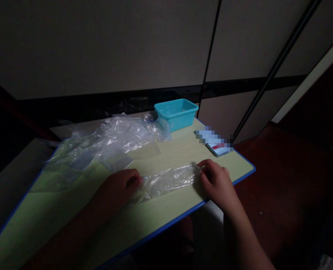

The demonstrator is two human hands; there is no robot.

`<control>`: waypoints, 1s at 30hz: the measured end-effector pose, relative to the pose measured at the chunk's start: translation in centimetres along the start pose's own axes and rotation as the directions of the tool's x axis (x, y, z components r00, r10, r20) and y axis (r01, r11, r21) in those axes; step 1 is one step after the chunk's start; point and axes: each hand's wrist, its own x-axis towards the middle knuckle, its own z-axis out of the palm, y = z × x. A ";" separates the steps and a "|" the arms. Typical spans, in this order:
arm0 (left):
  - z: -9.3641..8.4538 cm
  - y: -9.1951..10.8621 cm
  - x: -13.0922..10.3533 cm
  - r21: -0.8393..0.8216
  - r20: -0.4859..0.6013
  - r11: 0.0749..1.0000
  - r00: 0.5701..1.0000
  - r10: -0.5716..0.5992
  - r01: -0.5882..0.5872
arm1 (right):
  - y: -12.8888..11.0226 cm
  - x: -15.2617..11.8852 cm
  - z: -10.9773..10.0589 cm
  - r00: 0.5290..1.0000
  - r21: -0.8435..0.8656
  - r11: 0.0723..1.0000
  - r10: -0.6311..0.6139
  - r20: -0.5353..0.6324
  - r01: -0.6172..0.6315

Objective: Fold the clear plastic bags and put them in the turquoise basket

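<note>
A clear plastic bag [169, 182], drawn out into a long narrow strip, lies low over the table between my two hands. Its left end is in my left hand [124, 183], whose fingers are closed and partly in shadow. My right hand [215, 178] pinches the other end between thumb and fingers. Beyond my left hand spreads a loose heap of clear plastic bags [121, 133], crumpled and overlapping.
A turquoise plastic basket [181, 122] stands at the table's far edge, touching the heap. A phone [218, 148] with a lit screen lies near the right edge. The pale table [79, 228] has a blue rim, and wardrobe-like panels [112, 48] rise behind it.
</note>
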 end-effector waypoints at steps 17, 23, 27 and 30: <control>-0.1 0.6 0.1 0.069 -0.153 0.998 0.988 0.011 -0.001 | 0.4 0.4 0.4 0.999 -0.124 0.992 -0.034 0.011 0.035; 0.4 1.4 -0.8 0.160 -0.293 0.923 0.877 0.382 -0.349 | 0.3 0.2 0.5 1.000 -0.110 0.994 -0.016 -0.009 0.015; 1.0 1.7 -0.9 0.029 0.058 0.855 0.855 0.515 -0.517 | 0.4 0.2 0.5 1.000 -0.090 0.996 -0.011 -0.020 0.009; 1.0 1.9 -0.7 -0.093 0.241 0.901 0.868 0.434 -0.424 | 0.4 0.1 0.4 1.000 -0.037 0.999 -0.001 -0.013 0.000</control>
